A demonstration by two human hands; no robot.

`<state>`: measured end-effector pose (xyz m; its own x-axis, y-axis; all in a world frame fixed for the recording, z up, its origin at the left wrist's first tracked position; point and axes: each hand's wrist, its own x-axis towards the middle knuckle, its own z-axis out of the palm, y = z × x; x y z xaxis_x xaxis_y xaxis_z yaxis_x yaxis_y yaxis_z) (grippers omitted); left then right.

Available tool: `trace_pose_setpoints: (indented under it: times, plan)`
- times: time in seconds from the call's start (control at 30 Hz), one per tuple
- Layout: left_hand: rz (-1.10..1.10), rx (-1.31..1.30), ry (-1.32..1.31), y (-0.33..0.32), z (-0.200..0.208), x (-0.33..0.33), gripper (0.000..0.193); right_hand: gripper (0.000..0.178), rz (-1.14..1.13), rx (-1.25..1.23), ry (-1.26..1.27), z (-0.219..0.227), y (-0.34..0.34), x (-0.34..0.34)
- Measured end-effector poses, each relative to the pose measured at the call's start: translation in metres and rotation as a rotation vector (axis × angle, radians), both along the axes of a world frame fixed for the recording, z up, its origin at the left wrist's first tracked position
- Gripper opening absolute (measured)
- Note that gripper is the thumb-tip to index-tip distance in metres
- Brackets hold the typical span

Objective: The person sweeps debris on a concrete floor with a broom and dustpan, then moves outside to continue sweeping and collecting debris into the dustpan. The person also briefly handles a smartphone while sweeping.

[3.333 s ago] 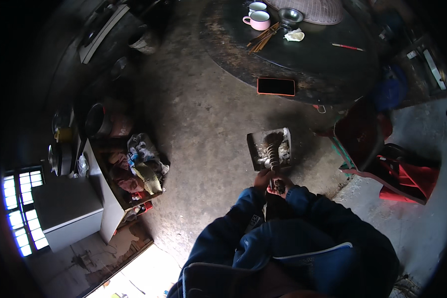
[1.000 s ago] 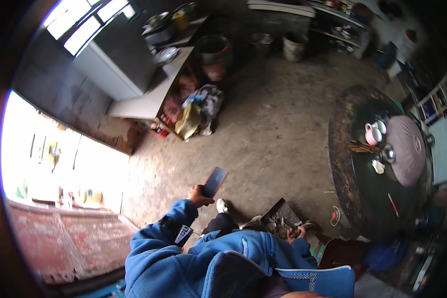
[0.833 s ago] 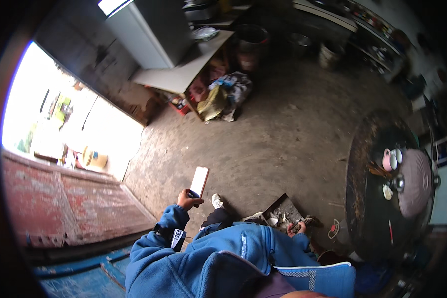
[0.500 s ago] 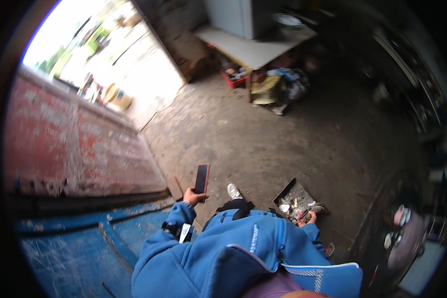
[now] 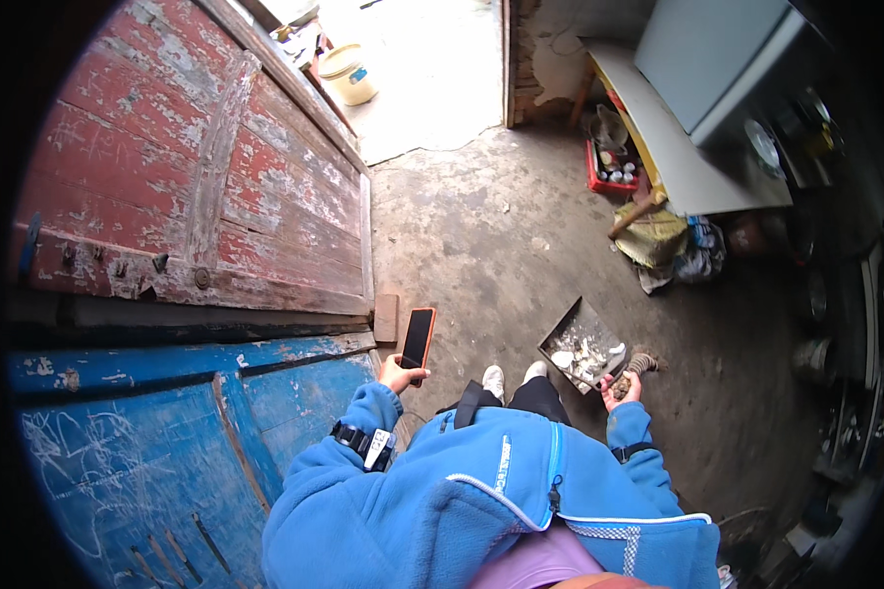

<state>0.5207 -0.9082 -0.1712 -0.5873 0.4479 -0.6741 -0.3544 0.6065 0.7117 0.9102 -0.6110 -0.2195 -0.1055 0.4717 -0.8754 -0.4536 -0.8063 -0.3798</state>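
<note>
The left hand (image 5: pixel 403 374) is clamped on a phone (image 5: pixel 417 340), thumb lying across its near end and fingers behind it. The phone is left of the jacket's middle, above the floor as the camera sees it. Its long axis runs from near to far, with the far end leaning slightly right, and the dark screen faces up toward the camera inside an orange edge.

The right hand (image 5: pixel 620 391) is closed on the knobbly near end of a ribbed bundle (image 5: pixel 644 363). The bundle's long axis slants from the hand to the far right, so its striped end points away from the body.

Just left of the bundle is a squarish dustpan (image 5: pixel 584 344), turned so that 1 corner points far; white scraps and grey litter lie in it. Whether the right hand also touches the pan, I cannot tell. The hands are well apart.

Between them, 2 white shoes (image 5: pixel 493 381) stand on the floor (image 5: pixel 462 245). Left of the phone is a peeling red door panel (image 5: pixel 167 167), with a blue panel (image 5: pixel 147 452) nearer. Far right, a red crate (image 5: pixel 609 169) sits under a table (image 5: pixel 692 162).
</note>
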Motion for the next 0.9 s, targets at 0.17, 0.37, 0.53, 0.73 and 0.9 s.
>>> trace_pose_setpoints:
  times: [0.17, 0.37, 0.53, 0.73, 0.9]
  plan:
    - [0.095, -0.122, -0.003, 0.017, 0.014, -0.037, 0.031, 0.026, 0.213, -0.095, 0.171, -0.011, 0.060, -0.126]
    - [0.280, -0.008, -0.056, 0.069, 0.053, -0.065, 0.022, 0.032, 0.415, -0.126, 0.175, -0.018, 0.136, -0.278]
    - [0.438, 0.026, -0.027, 0.090, 0.064, -0.102, 0.015, 0.037, 0.632, -0.125, 0.131, -0.014, 0.190, -0.428]
    - [0.584, 0.047, -0.059, 0.108, 0.045, -0.189, 0.017, 0.031, 0.764, -0.127, 0.161, -0.011, 0.237, -0.602]
    - [0.565, 0.094, -0.091, 0.151, 0.034, -0.310, 0.023, 0.041, 0.879, -0.032, 0.076, 0.004, 0.267, -0.729]
